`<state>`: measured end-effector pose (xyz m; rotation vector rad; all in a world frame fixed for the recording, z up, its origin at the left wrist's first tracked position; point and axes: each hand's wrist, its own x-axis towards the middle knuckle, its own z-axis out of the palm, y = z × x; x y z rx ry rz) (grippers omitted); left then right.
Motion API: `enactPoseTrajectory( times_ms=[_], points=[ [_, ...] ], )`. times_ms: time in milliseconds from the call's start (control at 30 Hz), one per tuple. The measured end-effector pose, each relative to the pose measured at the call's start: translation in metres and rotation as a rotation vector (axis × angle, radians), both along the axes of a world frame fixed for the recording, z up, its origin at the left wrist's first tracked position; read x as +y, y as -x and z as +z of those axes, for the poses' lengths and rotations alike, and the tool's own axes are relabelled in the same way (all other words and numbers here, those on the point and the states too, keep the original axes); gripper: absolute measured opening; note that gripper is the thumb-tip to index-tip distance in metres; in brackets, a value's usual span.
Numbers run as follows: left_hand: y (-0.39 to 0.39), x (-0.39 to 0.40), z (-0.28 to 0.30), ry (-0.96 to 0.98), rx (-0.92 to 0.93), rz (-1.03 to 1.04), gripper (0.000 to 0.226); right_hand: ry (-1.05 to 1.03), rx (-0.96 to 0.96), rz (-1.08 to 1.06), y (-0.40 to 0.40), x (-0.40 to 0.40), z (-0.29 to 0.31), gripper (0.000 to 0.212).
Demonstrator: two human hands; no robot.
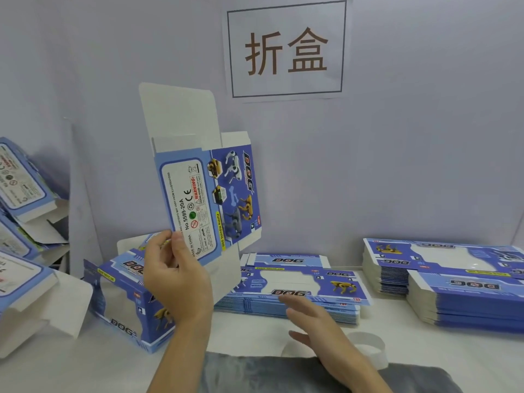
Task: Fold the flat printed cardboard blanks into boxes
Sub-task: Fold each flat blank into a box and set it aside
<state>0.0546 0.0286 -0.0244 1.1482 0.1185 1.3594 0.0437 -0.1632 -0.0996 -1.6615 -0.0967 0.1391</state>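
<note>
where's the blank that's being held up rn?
Head view, left of centre: the raised blank is upright, pinched at its lower corner by the left hand, above the folded box.

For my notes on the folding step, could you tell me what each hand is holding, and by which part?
The left hand pinches the raised box blank at its lower left corner. The right hand is open and holds nothing.
</note>
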Motion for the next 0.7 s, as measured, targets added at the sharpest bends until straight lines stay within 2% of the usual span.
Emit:
enactPoseTrajectory(
  times_ms=[100,167,300,433,600,700],
  points=[
    [-0.002,-0.005,-0.001,0.021,0.030,-0.078,0.007,0.019,-0.017,-0.057,0.002,0.001,0.001,0.022],
    [-0.005,-0.006,-0.002,0.062,0.073,-0.172,0.007,0.002,-0.076,-0.155,0.001,0.000,0.003,0.022],
    [-0.015,-0.004,-0.011,0.149,0.202,-0.376,0.016,-0.221,-0.162,-0.369,-0.002,-0.008,0.011,0.016],
    [-0.021,-0.012,-0.020,0.095,0.307,-0.486,0.011,-0.370,-0.261,-0.450,-0.001,-0.015,0.020,0.020],
    [-0.012,-0.022,-0.016,-0.116,0.339,-0.479,0.008,-0.185,-0.435,-0.527,-0.001,-0.022,0.027,0.021],
    [-0.002,-0.025,-0.007,-0.280,0.288,-0.435,0.017,-0.068,-0.503,-0.541,-0.001,-0.024,0.032,0.043]
  ],
)
